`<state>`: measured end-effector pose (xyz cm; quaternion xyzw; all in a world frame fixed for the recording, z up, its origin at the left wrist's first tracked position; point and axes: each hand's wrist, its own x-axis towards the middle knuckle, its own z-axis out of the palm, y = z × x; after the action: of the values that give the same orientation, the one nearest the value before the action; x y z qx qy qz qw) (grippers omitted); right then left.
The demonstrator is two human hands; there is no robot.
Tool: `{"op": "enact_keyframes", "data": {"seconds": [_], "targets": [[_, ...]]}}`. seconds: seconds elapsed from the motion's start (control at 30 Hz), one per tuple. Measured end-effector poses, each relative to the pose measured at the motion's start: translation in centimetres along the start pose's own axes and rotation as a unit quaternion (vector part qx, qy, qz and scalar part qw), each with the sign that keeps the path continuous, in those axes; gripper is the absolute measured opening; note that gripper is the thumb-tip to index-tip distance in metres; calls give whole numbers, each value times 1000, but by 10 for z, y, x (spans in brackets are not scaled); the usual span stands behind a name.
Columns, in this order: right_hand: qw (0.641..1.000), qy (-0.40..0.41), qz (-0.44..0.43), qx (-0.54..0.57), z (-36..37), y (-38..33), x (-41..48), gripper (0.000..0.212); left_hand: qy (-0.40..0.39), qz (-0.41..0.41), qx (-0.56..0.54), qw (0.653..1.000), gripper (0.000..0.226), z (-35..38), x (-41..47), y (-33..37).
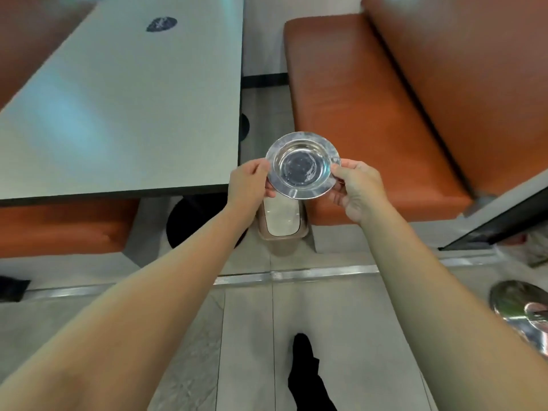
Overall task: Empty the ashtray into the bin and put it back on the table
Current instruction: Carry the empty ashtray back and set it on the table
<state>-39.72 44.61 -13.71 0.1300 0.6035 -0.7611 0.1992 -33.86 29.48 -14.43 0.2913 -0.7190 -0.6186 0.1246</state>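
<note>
Nearest the camera, on the grey tiled floor [249, 336], a dark shoe or trouser leg [305, 372] shows at bottom centre, and a shiny round metal object [522, 307] lies at the right edge. Two bare forearms extend forward from the lower corners. Beyond them, the left hand [249, 182] and right hand [358, 185] together hold a round, shallow, silver-coloured metal ashtray [302, 164] with a wide flat rim, each hand pinching an opposite side of that rim between thumb and fingers. Ashtray is held in the air, opening facing the camera, bowl showing bare metal with a dull patch on its floor. Directly below it, on the floor, stands a small beige bin [281, 223] with a pale lid, partly hidden by the ashtray and left wrist. Further out, a pale grey rectangular table [133, 99] lies left, an orange upholstered bench seat [370, 114] right. A dark blurred mark [161, 24] sits on the table's far end.
</note>
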Motion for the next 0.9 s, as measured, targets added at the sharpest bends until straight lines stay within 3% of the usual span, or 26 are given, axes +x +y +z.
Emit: {"op": "enact_keyframes", "data": {"seconds": [0.5, 0.77, 0.9], "targets": [[989, -141, 38, -7, 138, 86, -174, 6, 57, -34, -110, 992, 23, -241, -118, -30], [980, -195, 25, -24, 225, 83, -197, 8, 105, -19, -155, 982, 12, -322, -100, -18], [979, -204, 13, -27, 265, 72, -174, 10, 102, -7, -168, 980, 19, -343, -63, -1]]}}
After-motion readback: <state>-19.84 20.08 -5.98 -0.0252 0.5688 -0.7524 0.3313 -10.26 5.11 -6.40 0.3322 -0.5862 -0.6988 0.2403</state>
